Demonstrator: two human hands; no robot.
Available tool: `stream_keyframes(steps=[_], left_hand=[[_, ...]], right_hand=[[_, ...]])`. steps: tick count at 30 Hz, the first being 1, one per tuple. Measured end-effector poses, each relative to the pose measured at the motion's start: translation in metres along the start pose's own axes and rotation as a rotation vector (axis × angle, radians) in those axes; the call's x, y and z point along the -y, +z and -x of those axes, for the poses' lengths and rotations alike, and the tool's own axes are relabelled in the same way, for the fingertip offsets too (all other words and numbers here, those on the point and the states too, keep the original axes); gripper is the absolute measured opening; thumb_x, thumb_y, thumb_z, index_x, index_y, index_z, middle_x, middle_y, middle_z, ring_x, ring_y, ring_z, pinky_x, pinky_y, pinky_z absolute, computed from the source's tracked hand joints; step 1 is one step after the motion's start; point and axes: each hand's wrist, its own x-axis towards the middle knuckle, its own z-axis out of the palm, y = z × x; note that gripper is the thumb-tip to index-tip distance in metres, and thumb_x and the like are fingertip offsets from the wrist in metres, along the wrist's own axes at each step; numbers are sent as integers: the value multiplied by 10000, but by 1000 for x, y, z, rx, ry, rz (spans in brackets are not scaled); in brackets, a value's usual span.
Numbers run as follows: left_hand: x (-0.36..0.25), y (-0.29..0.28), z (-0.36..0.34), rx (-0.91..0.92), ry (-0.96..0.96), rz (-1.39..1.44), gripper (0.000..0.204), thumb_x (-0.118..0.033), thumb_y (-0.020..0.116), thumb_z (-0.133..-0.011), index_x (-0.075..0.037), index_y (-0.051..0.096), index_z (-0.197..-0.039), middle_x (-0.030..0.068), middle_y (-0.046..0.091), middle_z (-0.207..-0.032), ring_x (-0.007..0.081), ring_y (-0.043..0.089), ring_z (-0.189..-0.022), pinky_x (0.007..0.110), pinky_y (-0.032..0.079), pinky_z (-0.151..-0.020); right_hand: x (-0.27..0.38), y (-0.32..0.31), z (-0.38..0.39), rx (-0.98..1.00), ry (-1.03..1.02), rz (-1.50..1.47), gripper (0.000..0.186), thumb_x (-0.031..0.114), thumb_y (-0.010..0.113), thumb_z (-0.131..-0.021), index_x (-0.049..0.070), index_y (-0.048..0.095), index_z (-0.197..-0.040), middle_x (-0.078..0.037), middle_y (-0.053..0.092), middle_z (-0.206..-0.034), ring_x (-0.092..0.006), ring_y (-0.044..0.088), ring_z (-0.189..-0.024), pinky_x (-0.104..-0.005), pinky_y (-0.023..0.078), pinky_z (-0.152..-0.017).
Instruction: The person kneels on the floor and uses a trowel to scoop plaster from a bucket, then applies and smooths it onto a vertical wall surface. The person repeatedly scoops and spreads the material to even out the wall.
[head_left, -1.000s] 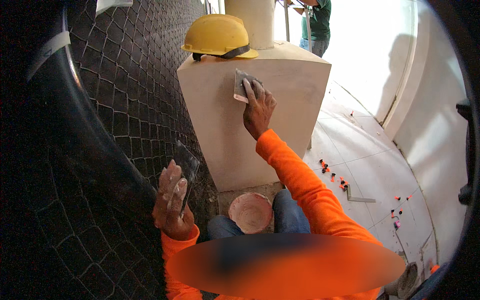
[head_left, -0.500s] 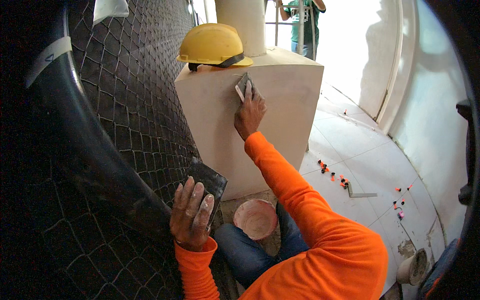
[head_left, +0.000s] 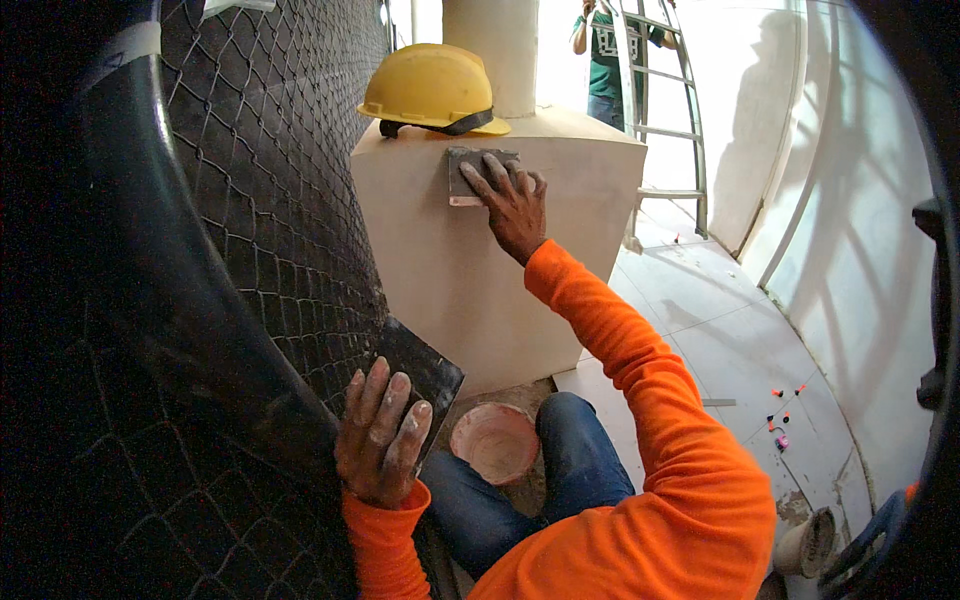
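My right hand (head_left: pixel 512 205) holds a flat grey scraper (head_left: pixel 462 182) against the top part of the front face of a pale, smooth block (head_left: pixel 500 290), just beneath its top edge. My left hand (head_left: pixel 385 430), whitened with residue, holds a dark square plate (head_left: pixel 420 365) low beside the black mesh, its long fingers lying over the plate. Between my knees rests a round pink-stained container (head_left: pixel 492 443) of pale material. A yellow hard hat (head_left: pixel 425 85) sits on the block's top, next to a pale column (head_left: pixel 488 50).
Black chain mesh (head_left: pixel 270 200) and a dark curved tube (head_left: pixel 170 210) line my left. At right are floor tiles (head_left: pixel 700 320) with small orange-black pieces (head_left: pixel 780 420), a metal strip (head_left: pixel 720 402), a round container (head_left: pixel 805 545) and a pale wall (head_left: pixel 830 250). A co-worker (head_left: pixel 605 70) stands behind a ladder (head_left: pixel 665 133).
My left hand and plate have moved right and down. My right hand has shifted slightly, the scraper turning and sitting further left. More of the ladder shows behind the block.
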Motion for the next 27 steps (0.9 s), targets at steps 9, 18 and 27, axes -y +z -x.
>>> stream_keyframes(steps=[9,18,27], left_hand=[[1,-5,2,27,4,28,348,-32,709,-935,-117,591,-1250,164,629,-1371,441,620,-1270,627,498,-1053],[-2,-11,1,77,-20,28,359,-33,693,-944,-117,575,-1273,165,622,-1381,460,609,-1280,641,486,-1060],[-1,-9,1,40,-5,28,339,-37,694,-944,-113,588,-1258,163,631,-1373,457,612,-1278,637,483,-1069]], right_hand=[[-18,12,-8,6,-78,113,608,206,603,-951,354,477,-1527,-45,493,-1531,-293,488,-1301,-570,339,-1043],[-3,1,24,319,-83,-1,632,206,607,-945,349,454,-1542,-59,450,-1571,-314,466,-1346,-593,343,-1068],[9,17,-19,30,-86,-6,685,168,627,-925,347,436,-1558,-48,445,-1566,-306,466,-1319,-572,327,-1077]])
